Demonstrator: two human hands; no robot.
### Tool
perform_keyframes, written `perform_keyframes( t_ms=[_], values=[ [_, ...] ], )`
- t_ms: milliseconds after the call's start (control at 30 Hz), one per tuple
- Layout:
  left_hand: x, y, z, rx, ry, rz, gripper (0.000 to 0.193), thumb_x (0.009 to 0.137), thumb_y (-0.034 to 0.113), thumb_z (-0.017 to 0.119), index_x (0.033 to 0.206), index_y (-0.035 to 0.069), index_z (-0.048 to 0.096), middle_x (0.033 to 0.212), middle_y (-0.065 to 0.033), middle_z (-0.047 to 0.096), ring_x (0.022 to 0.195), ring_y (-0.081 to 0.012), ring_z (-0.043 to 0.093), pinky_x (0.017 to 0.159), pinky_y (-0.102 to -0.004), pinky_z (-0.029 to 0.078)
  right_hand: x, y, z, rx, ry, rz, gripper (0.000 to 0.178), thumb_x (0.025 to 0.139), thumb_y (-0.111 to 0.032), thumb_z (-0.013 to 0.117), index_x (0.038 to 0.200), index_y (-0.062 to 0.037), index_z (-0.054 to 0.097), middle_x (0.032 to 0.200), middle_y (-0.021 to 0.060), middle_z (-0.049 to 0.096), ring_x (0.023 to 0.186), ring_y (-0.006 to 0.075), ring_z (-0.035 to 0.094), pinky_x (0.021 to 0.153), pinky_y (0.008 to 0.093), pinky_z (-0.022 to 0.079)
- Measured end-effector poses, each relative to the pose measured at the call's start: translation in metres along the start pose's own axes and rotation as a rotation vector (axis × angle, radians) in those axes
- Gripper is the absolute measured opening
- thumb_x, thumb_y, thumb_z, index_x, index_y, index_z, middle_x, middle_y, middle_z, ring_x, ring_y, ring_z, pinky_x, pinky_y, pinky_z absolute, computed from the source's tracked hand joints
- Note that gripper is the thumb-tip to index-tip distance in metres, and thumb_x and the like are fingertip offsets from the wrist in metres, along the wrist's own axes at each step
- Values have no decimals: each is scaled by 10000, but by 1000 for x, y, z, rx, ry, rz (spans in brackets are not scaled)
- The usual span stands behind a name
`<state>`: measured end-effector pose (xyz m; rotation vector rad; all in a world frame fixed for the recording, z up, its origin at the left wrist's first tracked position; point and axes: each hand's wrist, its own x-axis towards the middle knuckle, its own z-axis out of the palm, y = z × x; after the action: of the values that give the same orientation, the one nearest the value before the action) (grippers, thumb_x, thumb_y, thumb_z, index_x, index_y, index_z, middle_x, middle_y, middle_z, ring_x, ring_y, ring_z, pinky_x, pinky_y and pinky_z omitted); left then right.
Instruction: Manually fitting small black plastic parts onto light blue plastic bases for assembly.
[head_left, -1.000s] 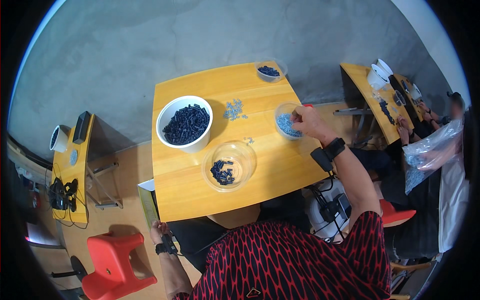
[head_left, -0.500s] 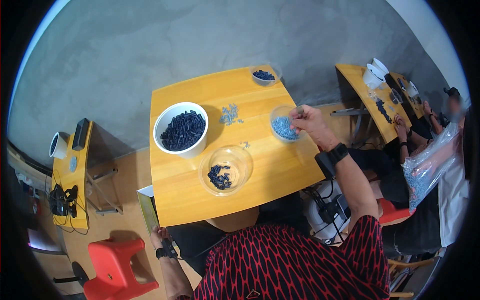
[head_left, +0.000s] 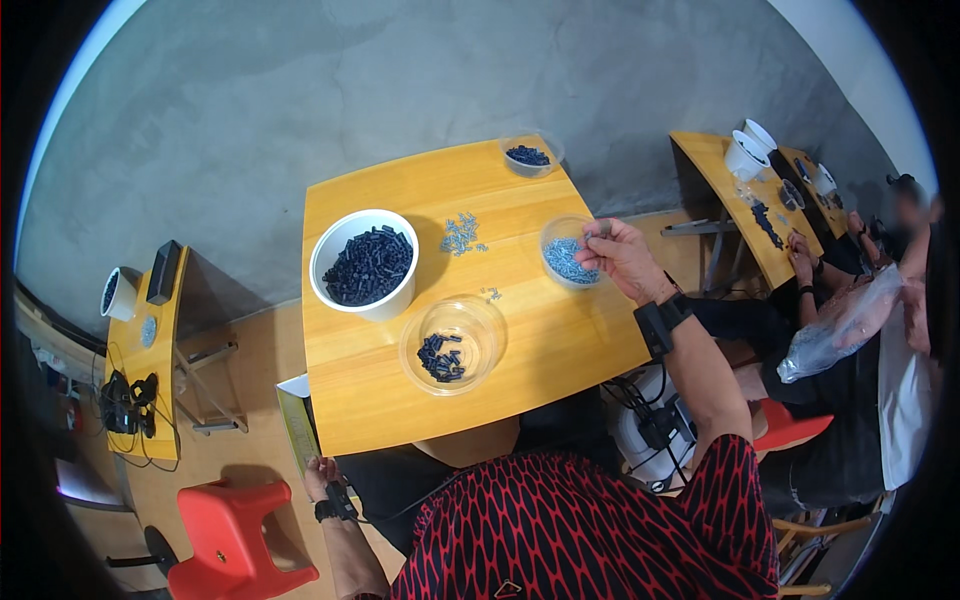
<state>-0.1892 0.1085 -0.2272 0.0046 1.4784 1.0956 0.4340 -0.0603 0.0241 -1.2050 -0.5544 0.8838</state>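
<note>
At the right side of the yellow table, my right hand [head_left: 615, 258] hangs over a clear round bowl [head_left: 570, 285] of small blue-grey pieces. Its thumb and fingers are pinched together; whatever they hold is too small to make out. Down by the table's near left corner is my left hand [head_left: 320, 478], low beside a yellow-sided box [head_left: 298, 425]; its fingers are too indistinct to read. In front of me sits a clear plastic tub [head_left: 478, 378] with some short dark-blue tubes [head_left: 440, 357] in it. A white bucket [head_left: 398, 300] full of such tubes stands left.
Blue-grey pieces [head_left: 461, 234] lie loose mid-table, with a few more nearer the tub. Another clear bowl [head_left: 527, 158] of dark tubes stands at the far edge. A red stool [head_left: 225, 535] is on the floor at left. People work at a side table [head_left: 735, 195] on the right.
My right hand has shifted slightly, still pinched over the bowl. My left hand has stayed low by the corner. At right, a person's plastic bag has tilted and collapsed, its blue pieces no longer showing.
</note>
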Motion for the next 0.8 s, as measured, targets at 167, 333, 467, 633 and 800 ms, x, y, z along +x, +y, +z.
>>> perform_keyframes(
  t_ms=[167, 333, 467, 633, 800],
  values=[
    [-19, 5, 2, 73, -104, 31, 207, 988, 250, 527, 831, 117, 547, 662, -25, 569, 478, -152, 497, 422, -254, 415, 3, 0, 0, -133, 15, 17, 92, 961, -15, 589, 1050, 1, 605, 958, 112, 672, 799, 188, 721, 679, 264, 608],
    [-13, 2, 6, -58, -18, 32, 219, 992, 276, 513, 831, 133, 547, 657, -6, 551, 492, -141, 472, 455, -263, 393, 9, 0, 0, -248, 28, -21, 86, 955, -14, 585, 1035, -4, 614, 952, 104, 675, 763, 170, 710, 631, 246, 581],
    [-21, 4, 3, 82, -86, 34, 219, 1001, 278, 493, 838, 140, 540, 679, 3, 553, 514, -126, 461, 463, -270, 364, 9, -5, 3, -759, 86, -87, 181, 880, -11, 632, 1059, 23, 638, 902, 120, 686, 734, 215, 704, 626, 303, 553],
    [-8, 2, -3, -7, -75, 38, 169, 1006, 264, 483, 921, 125, 529, 687, 6, 551, 498, -126, 448, 447, -277, 351, 24, 10, -5, -1463, -175, -417, 367, 766, -72, 714, 1121, -2, 654, 1038, 184, 653, 953, 335, 645, 840, 389, 511],
    [-26, 3, -3, 0, -151, 39, 144, 1007, 241, 489, 998, 99, 510, 688, -5, 573, 495, -119, 457, 473, -274, 403, 28, 11, 18, -1576, -251, -249, 414, 735, -119, 741, 1132, -30, 669, 1152, 197, 602, 1141, 372, 547, 998, 422, 427]
  ],
)
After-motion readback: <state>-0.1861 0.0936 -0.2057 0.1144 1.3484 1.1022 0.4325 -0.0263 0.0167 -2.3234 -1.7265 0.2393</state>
